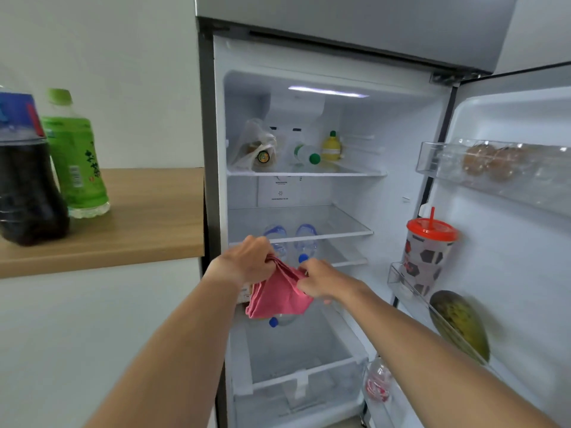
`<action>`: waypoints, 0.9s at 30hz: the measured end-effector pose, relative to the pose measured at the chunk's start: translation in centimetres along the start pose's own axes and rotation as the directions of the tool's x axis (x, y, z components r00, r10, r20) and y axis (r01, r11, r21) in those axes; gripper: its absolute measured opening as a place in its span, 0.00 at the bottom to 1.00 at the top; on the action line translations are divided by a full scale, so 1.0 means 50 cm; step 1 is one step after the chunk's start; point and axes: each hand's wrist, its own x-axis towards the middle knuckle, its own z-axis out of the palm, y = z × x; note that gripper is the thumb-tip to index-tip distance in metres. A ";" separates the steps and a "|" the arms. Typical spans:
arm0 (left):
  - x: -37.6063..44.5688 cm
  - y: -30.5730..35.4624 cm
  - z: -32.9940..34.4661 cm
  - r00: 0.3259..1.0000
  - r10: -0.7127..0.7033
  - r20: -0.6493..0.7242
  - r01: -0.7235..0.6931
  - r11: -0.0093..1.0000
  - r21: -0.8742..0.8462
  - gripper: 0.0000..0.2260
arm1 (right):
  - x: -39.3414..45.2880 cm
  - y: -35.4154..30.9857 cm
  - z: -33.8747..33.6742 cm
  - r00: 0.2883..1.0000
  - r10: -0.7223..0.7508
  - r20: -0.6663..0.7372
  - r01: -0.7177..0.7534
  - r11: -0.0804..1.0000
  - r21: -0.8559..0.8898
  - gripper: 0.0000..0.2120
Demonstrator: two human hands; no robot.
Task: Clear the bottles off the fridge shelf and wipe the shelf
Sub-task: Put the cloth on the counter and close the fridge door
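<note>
A pink cloth (278,299) hangs between my two hands in front of the open fridge. My left hand (247,264) pinches its upper left corner and my right hand (321,278) grips its right edge. Just behind them, the middle glass shelf (336,223) carries nothing. Through it show clear water bottles (306,242) with blue caps lying on the shelf below. A dark cola bottle (26,186) and a green tea bottle (75,159) stand on the wooden counter (148,223) at the left.
The top shelf (355,173) holds a bagged jar, a lying green-capped bottle and a yellow lemon-shaped bottle (332,146). The open door at right carries eggs (494,163), a red-lidded football cup (428,257), a green fruit (460,324) and a small bottle (378,383). A clear drawer sits below.
</note>
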 end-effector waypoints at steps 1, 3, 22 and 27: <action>-0.009 0.002 -0.021 1.000 0.001 -0.015 -0.001 1.000 -0.021 0.13 | -0.008 -0.020 -0.010 1.000 0.007 0.020 -0.008 1.000 0.009 0.08; -0.025 0.006 -0.063 0.999 0.009 -0.048 -0.011 0.999 -0.040 0.15 | -0.021 -0.058 -0.033 0.997 0.024 0.073 -0.026 0.999 0.023 0.12; -0.156 -0.177 -0.453 0.908 -0.417 0.030 0.416 0.894 -0.167 0.08 | -0.029 -0.486 -0.242 0.961 -0.182 0.209 0.165 0.982 0.093 0.12; -0.152 -0.240 -0.453 0.862 -0.213 -0.460 0.201 0.977 -0.075 0.15 | 0.031 -0.529 -0.192 0.901 -0.381 -0.207 0.411 0.902 0.128 0.09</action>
